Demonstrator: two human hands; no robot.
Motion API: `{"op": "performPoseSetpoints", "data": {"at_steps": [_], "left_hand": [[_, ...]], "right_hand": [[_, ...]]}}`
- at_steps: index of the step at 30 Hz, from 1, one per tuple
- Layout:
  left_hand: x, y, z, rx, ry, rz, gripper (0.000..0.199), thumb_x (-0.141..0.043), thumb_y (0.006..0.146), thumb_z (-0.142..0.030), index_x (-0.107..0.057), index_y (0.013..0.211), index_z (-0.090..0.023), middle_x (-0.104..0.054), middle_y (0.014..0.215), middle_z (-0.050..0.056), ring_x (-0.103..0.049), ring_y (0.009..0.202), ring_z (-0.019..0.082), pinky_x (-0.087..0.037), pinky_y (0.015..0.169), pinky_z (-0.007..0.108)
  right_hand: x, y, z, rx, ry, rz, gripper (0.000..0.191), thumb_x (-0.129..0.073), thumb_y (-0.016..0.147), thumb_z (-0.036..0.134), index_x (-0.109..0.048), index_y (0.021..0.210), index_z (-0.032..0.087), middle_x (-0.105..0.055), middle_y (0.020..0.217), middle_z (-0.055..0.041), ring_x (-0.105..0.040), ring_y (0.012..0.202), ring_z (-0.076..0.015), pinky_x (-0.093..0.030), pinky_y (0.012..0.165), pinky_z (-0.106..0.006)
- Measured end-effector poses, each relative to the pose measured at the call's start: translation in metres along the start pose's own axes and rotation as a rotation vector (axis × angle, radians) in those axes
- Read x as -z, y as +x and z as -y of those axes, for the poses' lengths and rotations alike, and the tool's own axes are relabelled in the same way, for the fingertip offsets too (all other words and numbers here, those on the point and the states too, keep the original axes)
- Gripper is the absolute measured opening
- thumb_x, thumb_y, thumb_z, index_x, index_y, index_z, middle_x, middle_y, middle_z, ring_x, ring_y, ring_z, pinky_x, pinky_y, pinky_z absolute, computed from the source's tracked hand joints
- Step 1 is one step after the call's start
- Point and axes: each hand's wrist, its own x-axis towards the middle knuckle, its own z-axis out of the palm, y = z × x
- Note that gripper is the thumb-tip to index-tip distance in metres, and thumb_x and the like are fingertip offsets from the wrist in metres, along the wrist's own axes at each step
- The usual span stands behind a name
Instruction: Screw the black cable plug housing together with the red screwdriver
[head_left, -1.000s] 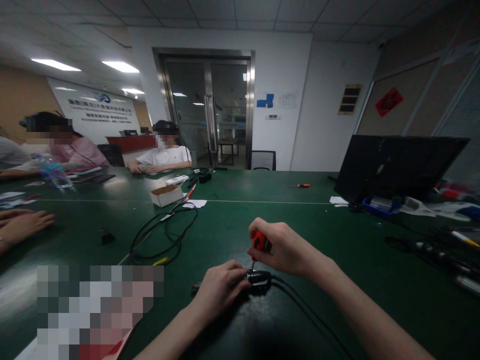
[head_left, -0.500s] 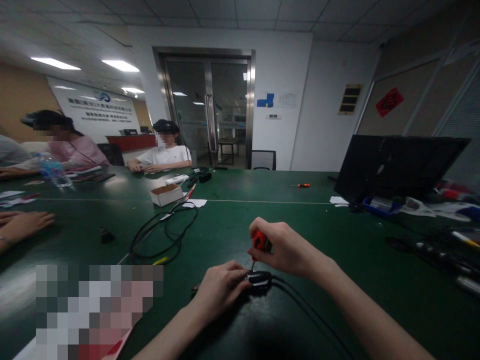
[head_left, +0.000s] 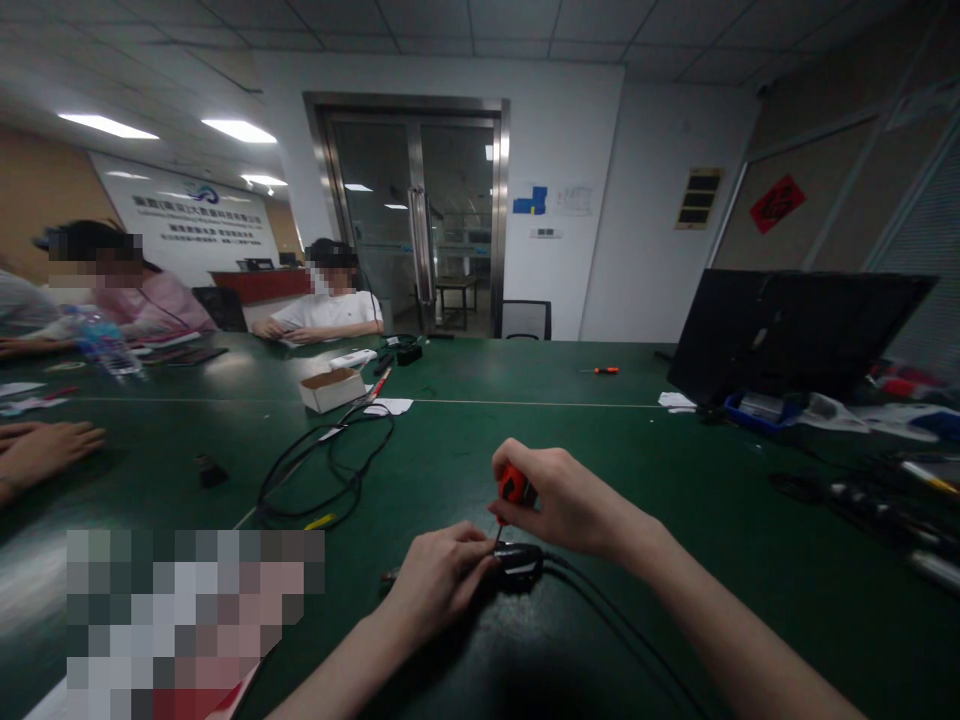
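My right hand (head_left: 551, 495) is wrapped round the red-and-black handle of a screwdriver (head_left: 513, 485). Its shaft points down, and the tip meets the left end of a small black device (head_left: 519, 565), close to my left fingertips. My left hand (head_left: 446, 565) is closed on that device, thumb in front and fingers behind, pressing it to the table. A black cable (head_left: 600, 597) runs from the device's right end toward the front edge. Something dark pokes out beyond my left hand; its kind is hidden.
On the green table (head_left: 480, 440) lie a coiled black cable (head_left: 356, 470), a small open box (head_left: 332, 389), a black plug-like piece (head_left: 210, 470) and another screwdriver (head_left: 606, 371). A monitor (head_left: 795, 335) stands at right. A co-worker's hand (head_left: 64, 450) rests at left.
The screwdriver and my right hand have shifted slightly left, its tip nearer my left fingers. My left hand and the device stay almost in place.
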Motion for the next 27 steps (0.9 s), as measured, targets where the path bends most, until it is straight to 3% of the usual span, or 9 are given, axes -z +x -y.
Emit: {"op": "performPoseSetpoints", "data": {"at_steps": [20, 27], "left_hand": [[-0.001, 0.000, -0.002, -0.020, 0.041, 0.001, 0.037, -0.038, 0.102, -0.031, -0.073, 0.091, -0.021, -0.070, 0.097, 0.006, -0.066, 0.083, 0.020, -0.048, 0.074, 0.027], [0.002, 0.000, -0.004, -0.024, 0.035, 0.000, 0.033, -0.043, 0.098, -0.026, -0.072, 0.083, -0.020, -0.069, 0.098, 0.006, -0.066, 0.083, 0.020, -0.048, 0.071, 0.026]], "right_hand": [[-0.009, 0.003, 0.001, 0.068, -0.116, -0.008, 0.031, -0.075, 0.081, 0.020, -0.052, 0.101, 0.020, -0.065, 0.085, -0.0016, -0.058, 0.069, -0.0139, -0.039, 0.060, -0.024], [-0.004, -0.001, 0.010, 0.089, -0.142, 0.013, 0.023, -0.063, 0.083, 0.015, -0.052, 0.103, 0.018, -0.064, 0.091, -0.0033, -0.057, 0.071, -0.0139, -0.039, 0.062, -0.025]]}}
